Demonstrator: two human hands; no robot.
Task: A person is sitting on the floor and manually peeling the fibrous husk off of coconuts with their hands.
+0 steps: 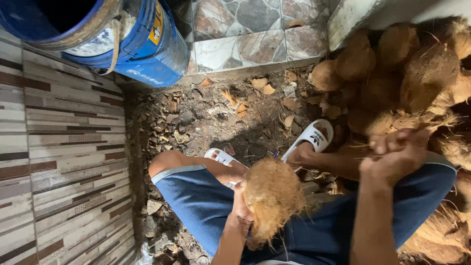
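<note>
Coconut [272, 196] is sitting in my left hand [240, 208], fingers hidden behind husk. My right hand [395, 157] is clenching; I cannot tell around what.

Dim, soft daylight; slight blur

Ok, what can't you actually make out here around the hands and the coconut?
- Head view: left hand is mostly hidden behind the husked coconut.
- Right hand is fisted; whatever it grips, if anything, is hidden by its fingers.
- Coconut pile runs off the right edge.
- Blue bucket is cut by the top edge, inside dark.
</note>
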